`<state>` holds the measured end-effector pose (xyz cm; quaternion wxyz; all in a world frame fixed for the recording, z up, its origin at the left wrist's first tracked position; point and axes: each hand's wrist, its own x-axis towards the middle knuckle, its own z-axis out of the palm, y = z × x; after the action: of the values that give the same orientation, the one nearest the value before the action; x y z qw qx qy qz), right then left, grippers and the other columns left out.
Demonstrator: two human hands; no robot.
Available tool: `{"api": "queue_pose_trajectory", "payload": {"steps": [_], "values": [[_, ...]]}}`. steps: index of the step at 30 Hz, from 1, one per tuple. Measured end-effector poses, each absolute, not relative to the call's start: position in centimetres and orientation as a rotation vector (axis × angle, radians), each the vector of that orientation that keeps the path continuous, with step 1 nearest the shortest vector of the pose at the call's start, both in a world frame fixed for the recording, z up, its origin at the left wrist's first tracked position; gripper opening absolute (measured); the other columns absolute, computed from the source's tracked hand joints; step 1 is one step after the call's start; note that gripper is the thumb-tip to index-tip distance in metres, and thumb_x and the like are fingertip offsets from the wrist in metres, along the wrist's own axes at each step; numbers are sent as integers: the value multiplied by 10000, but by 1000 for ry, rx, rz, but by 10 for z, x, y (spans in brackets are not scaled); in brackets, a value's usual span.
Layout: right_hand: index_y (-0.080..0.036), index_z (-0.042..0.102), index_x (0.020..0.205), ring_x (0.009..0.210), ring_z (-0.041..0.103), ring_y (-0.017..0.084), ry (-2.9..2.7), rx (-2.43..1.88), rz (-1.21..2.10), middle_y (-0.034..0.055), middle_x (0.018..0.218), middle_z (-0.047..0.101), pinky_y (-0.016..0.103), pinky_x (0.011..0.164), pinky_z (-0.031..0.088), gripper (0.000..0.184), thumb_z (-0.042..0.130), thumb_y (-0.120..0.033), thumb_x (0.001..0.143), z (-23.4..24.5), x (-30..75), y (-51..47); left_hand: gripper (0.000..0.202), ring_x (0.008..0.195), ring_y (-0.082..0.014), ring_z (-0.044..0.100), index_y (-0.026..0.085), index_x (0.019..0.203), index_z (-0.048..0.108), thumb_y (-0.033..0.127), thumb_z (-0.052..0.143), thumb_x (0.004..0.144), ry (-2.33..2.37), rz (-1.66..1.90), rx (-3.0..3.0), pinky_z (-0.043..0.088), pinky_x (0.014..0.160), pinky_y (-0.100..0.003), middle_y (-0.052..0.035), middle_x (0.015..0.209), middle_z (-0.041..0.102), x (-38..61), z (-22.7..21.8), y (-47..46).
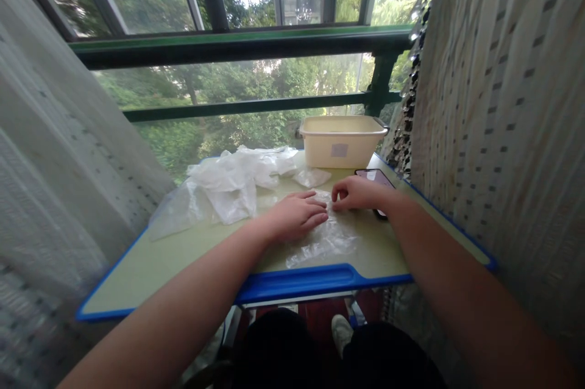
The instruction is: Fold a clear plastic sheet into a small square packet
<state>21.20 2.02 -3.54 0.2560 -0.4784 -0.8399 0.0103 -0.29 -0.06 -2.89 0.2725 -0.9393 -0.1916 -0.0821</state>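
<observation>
A clear, crinkled plastic bag (326, 241) lies on the pale table (192, 267) in front of me. My left hand (297, 215) rests flat on it, palm down, with the fingers stretched out to the right. Just right of those fingertips, my right hand (359, 192) has its fingers curled together at the bag's right side. Whatever its fingertips pinch is too small to make out. Beyond my hands sits a small folded piece of clear plastic (312, 177). A phone (375, 177) lies partly hidden under my right hand and wrist.
A heap of whitish plastic bags (233, 178) spreads over the table's back left. At the back right stands a cream plastic bin (340, 142) with a label. A raised blue edge (301, 282) runs along the front. Curtains (493, 102) hang on both sides, and a green railing (247, 47) crosses behind.
</observation>
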Motion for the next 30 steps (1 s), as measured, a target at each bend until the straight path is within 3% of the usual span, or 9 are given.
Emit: {"api": "queue_pose_trajectory", "payload": {"steps": [5, 10, 16, 22, 30], "values": [[-127, 567, 790, 540, 520, 107, -2249, -1235, 300, 13, 618, 553, 190, 456, 356, 257, 554, -363, 687, -36, 220, 17, 451, 1199, -178, 390, 176, 1108, 598, 405, 241, 952, -568, -218, -2559, 194, 1097, -320, 28, 1175, 541, -8, -26, 2], [-139, 543, 811, 509, 507, 132, -2227, -1400, 327, 19, 636, 543, 200, 371, 341, 274, 584, -341, 630, -39, 222, 18, 434, 1177, -175, 426, 165, 1085, 613, 398, 277, 939, -552, -292, -2542, 250, 1070, -283, 25, 1168, 551, -11, -25, 1], [-147, 557, 825, 513, 499, 126, -2270, -1364, 323, 14, 652, 537, 202, 380, 344, 293, 594, -362, 629, -39, 222, 23, 452, 1153, -225, 450, 151, 1206, 531, 403, 284, 922, -684, -287, -2459, 375, 947, -332, -81, 1157, 545, -11, -27, 3], [-165, 604, 898, 513, 503, 106, -2186, -1287, 240, 3, 645, 543, 205, 439, 360, 267, 525, -329, 702, -35, 220, 16, 315, 925, -159, 533, 149, 1018, 611, 334, 397, 880, -545, -408, -2504, 404, 853, -278, -50, 960, 590, -13, -29, 3], [-209, 604, 1031, 548, 526, 103, -2219, -1276, 235, -16, 691, 566, 205, 491, 394, 354, 514, -309, 703, -37, 217, 26, 171, 806, -139, 543, 152, 886, 632, 153, 485, 799, -550, -498, -2466, 413, 739, -250, -16, 870, 606, -14, -31, 16]]}}
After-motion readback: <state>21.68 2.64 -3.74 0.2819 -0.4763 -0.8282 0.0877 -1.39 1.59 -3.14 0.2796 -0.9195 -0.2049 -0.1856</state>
